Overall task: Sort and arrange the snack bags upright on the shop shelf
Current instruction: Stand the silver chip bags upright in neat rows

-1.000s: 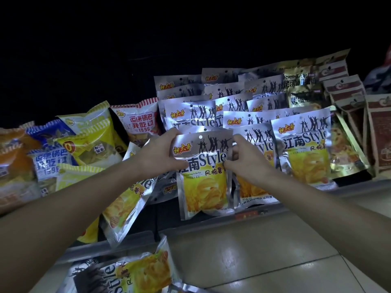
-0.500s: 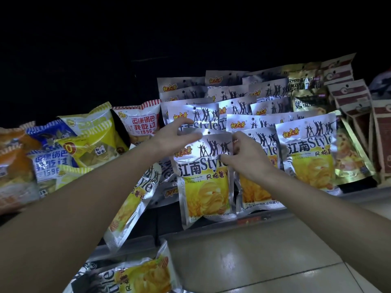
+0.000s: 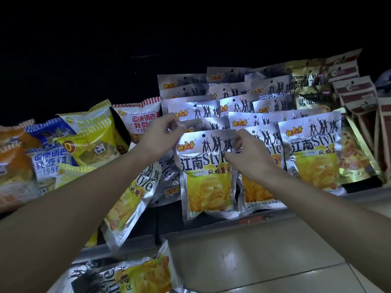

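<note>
While reaching in from the near left, left hand curled at the top left corner of a silver and yellow chip bag, fingers bent and pinching the upper edge, thumb tucked at the corner. Coming in from the near right, right hand gripping the same bag's top right edge, fingers curled in toward the palm, knuckles facing the camera. Both forearms bare, stretched forward and converging on the bag. Held upright at the front of the shelf, base close to the front lip, just left of a second matching bag partly hidden behind the right hand. Farther right, a third front-row bag standing upright. Behind these, rows of matching silver bags stacked one behind another toward the dark far side. Just left of the held bag, a tilted silver bag leaning over under the left forearm, lower corner hanging past the shelf edge. At far left, a loose heap of yellow, blue and orange snack packs, with a red-striped white bag behind the left hand. At far right, gold packs and brown-red pouches. Lower down at near left, another chip bag lying on its side beside the pale tiled floor
</note>
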{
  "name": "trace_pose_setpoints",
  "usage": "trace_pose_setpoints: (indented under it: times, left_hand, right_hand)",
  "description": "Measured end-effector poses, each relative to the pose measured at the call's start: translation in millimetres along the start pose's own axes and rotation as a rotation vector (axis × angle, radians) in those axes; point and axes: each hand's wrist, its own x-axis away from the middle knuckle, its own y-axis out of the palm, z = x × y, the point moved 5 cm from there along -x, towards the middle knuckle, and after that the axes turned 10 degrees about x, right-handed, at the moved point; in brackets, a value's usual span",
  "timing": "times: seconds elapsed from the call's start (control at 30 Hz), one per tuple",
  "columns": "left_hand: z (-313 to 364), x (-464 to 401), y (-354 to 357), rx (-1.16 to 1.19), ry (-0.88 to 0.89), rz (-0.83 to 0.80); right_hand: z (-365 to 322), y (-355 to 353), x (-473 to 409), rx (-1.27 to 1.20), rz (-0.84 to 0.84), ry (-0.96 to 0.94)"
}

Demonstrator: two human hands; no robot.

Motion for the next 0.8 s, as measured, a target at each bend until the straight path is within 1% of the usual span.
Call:
trace_pose_setpoints:
  times: [0.07,0.17,0.23,0.3,0.33,0.37,0.43,0.5,0.57,0.6,0.67,0.73,0.8]
  left_hand:
    - [0,2,-2,-0.074,-0.036,-0.032]
    - [1,3,-9,-0.117,-0.1,-0.12]
    - [2,4,-16,-0.139,-0.108,-0.139]
    - [1,5,-25,-0.136,-0.118,-0.125]
    - [1,6,-30,-0.133,-0.133,-0.135]
    - [-2,8,-34,-0.14,-0.159,-0.179]
    - [-10,12,-43,-0.212,-0.214,-0.329]
    - [-19,22,-50,-0.364,-0.25,-0.473]
    - [-29,28,-53,-0.607,-0.196,-0.566]
    - [-33,29,-53,-0.71,-0.14,-0.584]
    - [-29,31,-58,-0.814,-0.023,-0.546]
    - [-19,29,-71,-0.794,0.061,-0.434]
    - [-3,26,-87,-0.74,0.136,-0.296]
  right_hand:
    - [-2,1,0,0.019,-0.018,0.005]
    - [-7,0,0,0.013,-0.03,0.015]
    - [-18,-7,5,0.08,0.071,-0.039]
    - [-42,-15,16,0.157,0.212,-0.186]
    - [-57,-16,24,0.143,0.244,-0.279]
    - [-71,-13,30,0.109,0.227,-0.363]
    - [-93,5,37,0.058,0.088,-0.465]
    - [-104,28,37,0.039,-0.075,-0.456]
    - [-110,44,34,0.015,-0.169,-0.409]
    - [-112,49,34,-0.004,-0.195,-0.387]
    - [-114,53,33,-0.054,-0.232,-0.348]
    - [-113,57,34,-0.146,-0.294,-0.309]
    - [-118,58,38,-0.232,-0.4,-0.295]
